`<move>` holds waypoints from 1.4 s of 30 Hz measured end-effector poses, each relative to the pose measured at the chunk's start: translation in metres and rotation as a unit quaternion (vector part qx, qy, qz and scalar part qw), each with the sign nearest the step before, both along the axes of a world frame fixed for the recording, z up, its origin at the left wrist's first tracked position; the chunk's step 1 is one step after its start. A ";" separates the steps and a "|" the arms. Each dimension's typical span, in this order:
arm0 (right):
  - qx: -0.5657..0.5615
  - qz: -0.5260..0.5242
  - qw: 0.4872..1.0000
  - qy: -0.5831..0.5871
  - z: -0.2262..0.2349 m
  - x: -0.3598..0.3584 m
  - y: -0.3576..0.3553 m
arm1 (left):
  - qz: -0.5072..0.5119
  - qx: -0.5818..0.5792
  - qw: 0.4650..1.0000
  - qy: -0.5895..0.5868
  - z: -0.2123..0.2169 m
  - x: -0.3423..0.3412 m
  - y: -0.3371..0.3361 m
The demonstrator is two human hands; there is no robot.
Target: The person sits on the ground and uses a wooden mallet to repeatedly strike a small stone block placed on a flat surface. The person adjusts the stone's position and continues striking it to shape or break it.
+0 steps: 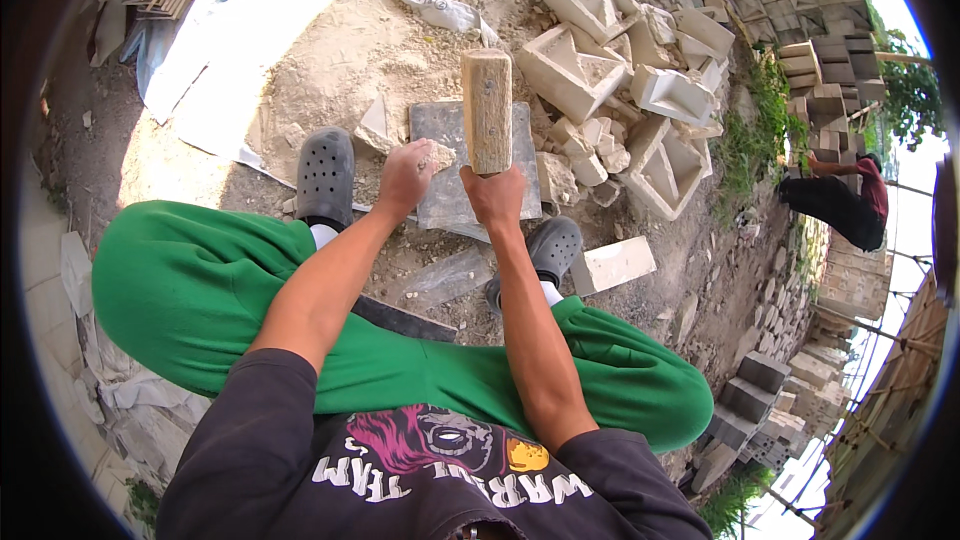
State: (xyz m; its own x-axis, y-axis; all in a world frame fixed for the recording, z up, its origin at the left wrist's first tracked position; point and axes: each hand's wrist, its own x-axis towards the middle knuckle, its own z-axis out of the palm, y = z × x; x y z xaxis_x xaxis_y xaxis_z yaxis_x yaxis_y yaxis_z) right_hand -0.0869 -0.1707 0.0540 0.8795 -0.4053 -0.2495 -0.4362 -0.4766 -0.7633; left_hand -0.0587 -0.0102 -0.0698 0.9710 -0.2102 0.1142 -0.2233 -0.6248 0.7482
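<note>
My right hand [494, 196] is closed round the lower end of a thick wooden mallet [488, 105], whose blocky, worn head stands up above the fist. To its left, my left hand [404, 180] grips a pale chunk of broken stone [440, 154] at the fingertips. Both hands are over a flat grey slab [447, 205] lying on the ground between my feet. The mallet and the stone chunk are apart. Part of the slab is hidden behind my hands and the mallet.
Broken cream-coloured moulded blocks [570, 75] and rubble [590, 148] are heaped to the right. A loose pale block [614, 265] lies by my right shoe. White sheeting [250, 50] covers ground at the far left. Another person [845, 202] bends near stacked blocks at the far right.
</note>
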 end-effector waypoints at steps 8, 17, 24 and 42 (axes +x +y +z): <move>-0.022 0.011 0.979 0.202 -0.041 -0.011 -0.026 | -0.004 0.044 0.999 0.011 0.011 0.002 -0.003; -0.040 0.009 0.996 0.077 -0.022 -0.008 -0.005 | 0.008 0.033 0.999 -0.003 0.005 -0.003 -0.004; 0.136 -0.087 0.968 0.190 -0.056 -0.028 -0.023 | 0.032 0.031 0.999 -0.009 -0.005 0.008 -0.004; 0.279 -0.254 0.916 -0.135 0.084 0.006 -0.096 | -0.104 -0.207 0.933 0.276 0.102 0.084 -0.053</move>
